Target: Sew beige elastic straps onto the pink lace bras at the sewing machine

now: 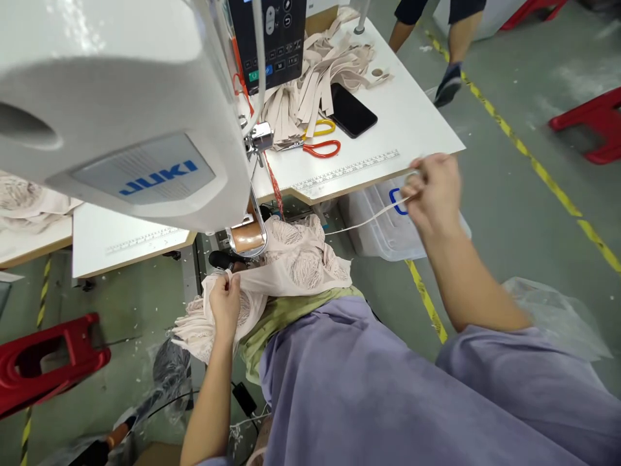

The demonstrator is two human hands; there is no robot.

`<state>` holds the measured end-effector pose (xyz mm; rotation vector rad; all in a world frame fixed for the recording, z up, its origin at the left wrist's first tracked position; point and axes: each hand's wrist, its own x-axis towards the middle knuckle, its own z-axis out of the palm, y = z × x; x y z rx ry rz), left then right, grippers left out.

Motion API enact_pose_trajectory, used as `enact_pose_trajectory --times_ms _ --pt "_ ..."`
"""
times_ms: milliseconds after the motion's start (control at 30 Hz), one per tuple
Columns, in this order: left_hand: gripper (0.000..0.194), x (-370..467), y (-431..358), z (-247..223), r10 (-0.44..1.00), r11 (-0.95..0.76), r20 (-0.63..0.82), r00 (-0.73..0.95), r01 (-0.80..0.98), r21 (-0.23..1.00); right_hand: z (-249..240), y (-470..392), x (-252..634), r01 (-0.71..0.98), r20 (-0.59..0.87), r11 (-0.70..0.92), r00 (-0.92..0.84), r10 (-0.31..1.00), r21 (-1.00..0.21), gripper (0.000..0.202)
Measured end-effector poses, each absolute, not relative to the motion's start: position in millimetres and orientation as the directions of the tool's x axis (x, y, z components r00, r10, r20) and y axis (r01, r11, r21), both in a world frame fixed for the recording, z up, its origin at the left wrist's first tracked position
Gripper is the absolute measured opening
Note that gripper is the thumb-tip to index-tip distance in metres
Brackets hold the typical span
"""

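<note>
My left hand [225, 299] pinches the edge of a pale beige lace bra [301, 262] that lies across my lap, just under the sewing machine [145, 116]. More pale lace pieces [198, 327] hang in a bundle beside that hand. Out to the right, my right hand [431, 194] is closed, slightly blurred, on a thin white cord [369, 220]. The cord runs from the bra up to my fingers, above a clear plastic box. A green cloth [272, 317] lies beneath the bra.
On the white table [417, 123] are red-and-yellow-handled scissors [320, 139], a black phone [352, 110] and a heap of beige strips [315, 77]. The plastic box [378, 236] stands below its edge. Red stools [53, 359] are around. Another person's leg [460, 45] shows behind.
</note>
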<state>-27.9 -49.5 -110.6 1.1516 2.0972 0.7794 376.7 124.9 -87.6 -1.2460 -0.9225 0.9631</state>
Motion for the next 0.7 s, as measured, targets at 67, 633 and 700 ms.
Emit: enact_pose_trajectory --times_ms 67,633,700 --pt "0.038 -15 -42 -110 0.837 0.421 -0.103 -0.537 0.512 0.749 -86 95 335 -0.035 0.006 0.012 0.158 0.987 -0.999 0.014" --pt "0.018 29 -42 -36 0.982 -0.189 0.117 0.149 0.717 0.671 -48 33 228 0.388 -0.074 0.368 -0.767 0.638 -0.845 0.014" --pt "0.019 30 -42 -39 0.983 -0.181 0.138 0.12 0.742 0.645 -47 35 225 0.367 -0.075 0.329 -0.759 0.647 -0.87 0.016"
